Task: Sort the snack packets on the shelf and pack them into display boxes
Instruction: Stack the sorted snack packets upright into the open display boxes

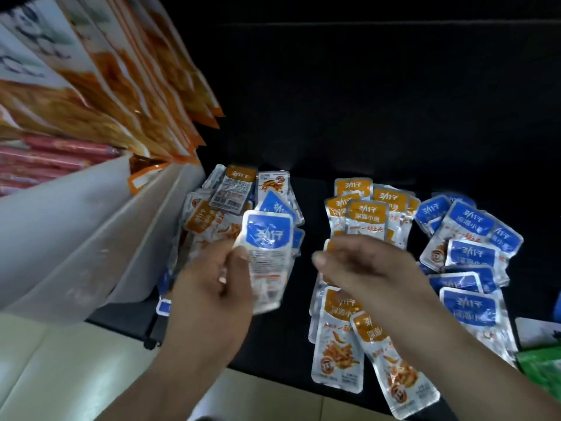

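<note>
Snack packets cover a black shelf point(288, 329), with a pile of orange-labelled fish packets point(367, 214) at its centre. Left of that pile, above a mixed heap point(233, 189), the left hand point(209, 287) pinches a blue-labelled packet point(267, 235) between thumb and fingers. The right hand point(370, 268) hovers over the pile, loosely spread, holding nothing. Blue-labelled packets point(467, 238) lie to the pile's right.

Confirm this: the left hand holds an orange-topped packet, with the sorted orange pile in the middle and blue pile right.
Not quite. The head view shows the left hand holding a blue-topped packet; the orange pile is in the middle, the blue pile right.
</note>
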`<action>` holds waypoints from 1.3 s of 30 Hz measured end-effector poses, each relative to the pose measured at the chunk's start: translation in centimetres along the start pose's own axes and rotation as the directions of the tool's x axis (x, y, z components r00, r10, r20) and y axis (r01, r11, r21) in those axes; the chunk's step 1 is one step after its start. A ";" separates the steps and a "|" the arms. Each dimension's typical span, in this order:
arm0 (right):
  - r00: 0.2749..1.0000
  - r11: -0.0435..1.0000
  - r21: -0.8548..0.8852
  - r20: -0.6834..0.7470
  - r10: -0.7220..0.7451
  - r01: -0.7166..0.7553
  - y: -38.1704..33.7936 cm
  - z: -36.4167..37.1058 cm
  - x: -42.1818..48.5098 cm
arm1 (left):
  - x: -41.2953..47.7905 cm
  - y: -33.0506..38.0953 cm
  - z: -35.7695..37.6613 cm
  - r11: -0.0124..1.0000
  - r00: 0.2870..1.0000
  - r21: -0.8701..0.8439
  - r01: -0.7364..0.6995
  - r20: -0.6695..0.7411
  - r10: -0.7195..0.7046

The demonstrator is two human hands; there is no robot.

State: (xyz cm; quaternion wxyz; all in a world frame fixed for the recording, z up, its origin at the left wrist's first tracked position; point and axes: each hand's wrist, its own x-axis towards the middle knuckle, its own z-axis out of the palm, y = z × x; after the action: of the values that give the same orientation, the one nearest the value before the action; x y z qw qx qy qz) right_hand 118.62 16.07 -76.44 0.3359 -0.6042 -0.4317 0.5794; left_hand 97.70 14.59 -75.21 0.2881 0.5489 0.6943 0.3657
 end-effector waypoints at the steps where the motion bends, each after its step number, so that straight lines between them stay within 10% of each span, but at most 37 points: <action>1: 0.996 0.997 0.048 0.068 0.053 -0.056 -0.3 0.6 0.0 | -0.7 0.9 0.5 0.987 0.996 -0.135 0.084 0.046 -0.078; 14: 0.983 0.968 0.250 -0.163 0.081 -0.038 -0.5 -1.1 0.1 | -2.0 1.2 2.7 0.745 0.876 -0.461 0.482 0.234 -0.422; 21: 0.978 0.923 0.333 0.132 0.159 -0.195 -0.8 0.5 -0.4 | -3.6 2.0 4.4 0.811 0.886 -0.404 0.422 0.373 -0.276; 25: 0.991 0.906 0.406 0.099 0.091 -0.123 -0.5 -0.5 -0.5 | -2.9 2.2 3.8 0.664 0.851 -0.548 0.509 0.438 -0.290; 39: 0.971 0.954 0.272 -0.160 0.177 -0.129 1.8 -8.3 -2.1 | -3.7 4.3 10.6 0.852 0.793 -0.293 0.434 0.574 -0.207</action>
State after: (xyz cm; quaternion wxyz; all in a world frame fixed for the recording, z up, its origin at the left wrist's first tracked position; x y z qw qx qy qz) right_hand 127.22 14.21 -76.39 0.4044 -0.6373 -0.2712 0.5973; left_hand 109.45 13.57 -77.68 0.6329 0.4249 0.5814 0.2844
